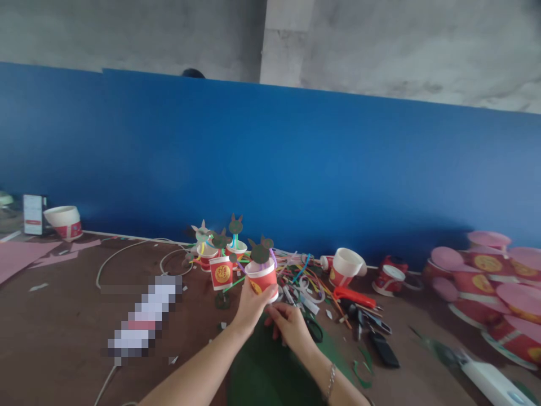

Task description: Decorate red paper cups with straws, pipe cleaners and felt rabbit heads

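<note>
Above the green sheet [274,366], holds the red cup [265,279] nearly upright in the left hand [250,309], with the right hand [291,322] kept narrow just below this cup, but cannot tell whether around anything.

Ungloved hands [252,307], bare forearms [211,361], silvery linked bracelet [331,379] around the right wrist [318,361]

Blue partition [270,158] along back edge of tabletop [71,327]. Phone [32,215] upright near back left corner; pink paper [21,258] by left edge. White device [492,379] at front right corner. Concrete wall [380,51] behind.
</note>
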Motion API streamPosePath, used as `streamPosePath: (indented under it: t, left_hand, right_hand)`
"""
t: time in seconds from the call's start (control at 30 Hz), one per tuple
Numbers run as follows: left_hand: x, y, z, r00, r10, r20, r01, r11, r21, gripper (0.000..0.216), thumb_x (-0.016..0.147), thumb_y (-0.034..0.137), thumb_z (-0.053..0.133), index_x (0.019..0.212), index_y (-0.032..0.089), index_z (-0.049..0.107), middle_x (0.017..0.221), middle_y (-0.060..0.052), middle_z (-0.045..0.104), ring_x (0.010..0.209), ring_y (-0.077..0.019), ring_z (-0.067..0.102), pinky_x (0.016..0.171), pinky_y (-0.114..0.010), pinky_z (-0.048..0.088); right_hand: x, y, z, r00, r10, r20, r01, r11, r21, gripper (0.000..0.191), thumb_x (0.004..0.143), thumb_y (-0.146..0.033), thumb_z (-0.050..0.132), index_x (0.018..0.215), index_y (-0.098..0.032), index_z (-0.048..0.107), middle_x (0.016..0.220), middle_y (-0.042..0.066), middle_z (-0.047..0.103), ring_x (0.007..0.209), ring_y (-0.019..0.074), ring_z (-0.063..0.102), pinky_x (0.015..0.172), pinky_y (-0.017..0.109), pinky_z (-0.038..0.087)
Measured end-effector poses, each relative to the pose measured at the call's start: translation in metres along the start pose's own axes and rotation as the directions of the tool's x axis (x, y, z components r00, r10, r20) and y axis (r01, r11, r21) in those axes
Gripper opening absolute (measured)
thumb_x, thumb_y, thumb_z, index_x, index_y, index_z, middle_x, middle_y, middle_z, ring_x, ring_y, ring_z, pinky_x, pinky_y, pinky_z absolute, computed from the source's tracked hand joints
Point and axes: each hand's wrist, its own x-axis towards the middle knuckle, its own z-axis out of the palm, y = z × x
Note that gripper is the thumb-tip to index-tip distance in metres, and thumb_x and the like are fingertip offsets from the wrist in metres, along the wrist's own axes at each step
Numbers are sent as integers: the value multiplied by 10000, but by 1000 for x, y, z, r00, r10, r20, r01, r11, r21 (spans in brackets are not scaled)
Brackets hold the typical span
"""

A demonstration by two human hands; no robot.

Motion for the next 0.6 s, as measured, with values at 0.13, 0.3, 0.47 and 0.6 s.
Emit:
streamPosePath:
  t: [0.13,0.3,0.47,0.6]
  left_hand:
    - [-7,-1,5,995,-57,86,58,998,1,427,629,263,736,990,167,529,775,-1,609,653,-130,559,618,-246,453]
    - [-8,-5,5,990,-73,122,75,997,-12,468,628,291,747,1018,169,519,758,4,606,615,-123,553,584,-242,448]
    - [0,-3,-2,999,40,24,-41,999,28,407,644,285,739,978,163,541,828,-19,629,717,-144,579,656,-245,458]
    - [-4,-2,0,998,20,58,-21,999,28,373,641,285,738,931,168,535,804,-14,620,705,-143,578,645,-247,465]
  right_hand:
    - [1,-1,0,997,-23,-70,24,1000,8,492,681,-638,537,625,-151,578,454,-18,512,321,79,409,280,182,264]
    - [0,-2,0,997,-21,-76,23,1000,20,506,680,-649,537,615,-149,571,490,3,546,333,82,421,281,186,267]
    - [-2,-4,1,999,-41,-20,41,999,-10,454,704,-596,554,643,-150,613,562,24,617,345,79,456,315,182,280]
    - [0,-2,1,998,-33,-60,35,999,25,438,691,-588,569,640,-153,601,553,20,607,339,80,451,298,179,258]
